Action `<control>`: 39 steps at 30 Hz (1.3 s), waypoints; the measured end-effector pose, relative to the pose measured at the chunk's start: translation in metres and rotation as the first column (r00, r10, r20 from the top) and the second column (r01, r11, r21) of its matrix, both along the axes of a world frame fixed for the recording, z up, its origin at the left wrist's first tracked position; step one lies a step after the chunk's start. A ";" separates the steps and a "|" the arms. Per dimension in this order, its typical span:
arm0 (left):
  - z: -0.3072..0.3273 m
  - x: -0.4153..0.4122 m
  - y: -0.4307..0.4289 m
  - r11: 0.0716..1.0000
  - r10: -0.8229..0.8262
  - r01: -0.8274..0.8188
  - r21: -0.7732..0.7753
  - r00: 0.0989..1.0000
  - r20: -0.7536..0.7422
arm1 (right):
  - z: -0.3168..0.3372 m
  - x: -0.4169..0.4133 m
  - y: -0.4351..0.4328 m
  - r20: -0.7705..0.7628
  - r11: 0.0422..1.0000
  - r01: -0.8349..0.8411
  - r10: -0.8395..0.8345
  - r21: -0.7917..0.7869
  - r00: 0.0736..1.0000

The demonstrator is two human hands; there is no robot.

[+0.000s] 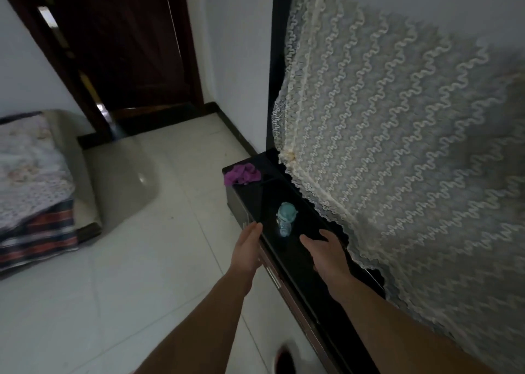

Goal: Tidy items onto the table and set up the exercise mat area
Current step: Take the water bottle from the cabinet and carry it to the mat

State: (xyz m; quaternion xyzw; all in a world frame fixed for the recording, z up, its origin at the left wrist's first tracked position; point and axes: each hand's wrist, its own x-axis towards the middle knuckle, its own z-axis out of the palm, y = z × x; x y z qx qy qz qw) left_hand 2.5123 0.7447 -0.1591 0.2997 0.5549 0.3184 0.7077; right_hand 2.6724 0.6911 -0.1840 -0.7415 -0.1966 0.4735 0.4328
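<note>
- Lace cloth [397,146]: drapes over a tall dark panel standing on the table, with its hem hanging past the table's back edge.
- Tiled floor [142,260]: pale and glossy.
- Dark wooden door [127,47]: at far left-centre.
- Bed [31,175]: at left, with patterned covers.
- Table [255,194]: low, with a glossy black top, set along the wall.
- Right hand [326,250]: over the table top, fingers extended, holding nothing.
- Left hand [247,248]: at the table's front edge, fingers straight, holding nothing; contact undetermined.
- Purple cloth [241,175]: bunched at the table's far end.
- Teal item [286,217]: on the table top, just beyond and between both hands; type unclear.
</note>
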 end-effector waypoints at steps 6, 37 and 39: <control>-0.034 0.033 0.076 1.000 0.014 -0.015 -0.016 0.998 -0.061 | -0.049 0.037 0.095 0.095 0.997 -0.063 0.067 -0.050 0.993; -0.198 -0.123 0.142 0.767 0.545 -0.575 -0.285 0.818 -0.183 | -0.200 -0.141 0.242 0.447 0.595 -0.717 0.787 -0.364 0.426; -0.185 -0.171 0.118 0.742 0.591 -0.642 -0.196 0.763 -0.262 | -0.178 -0.210 0.232 0.397 0.444 -0.836 0.865 -0.323 0.306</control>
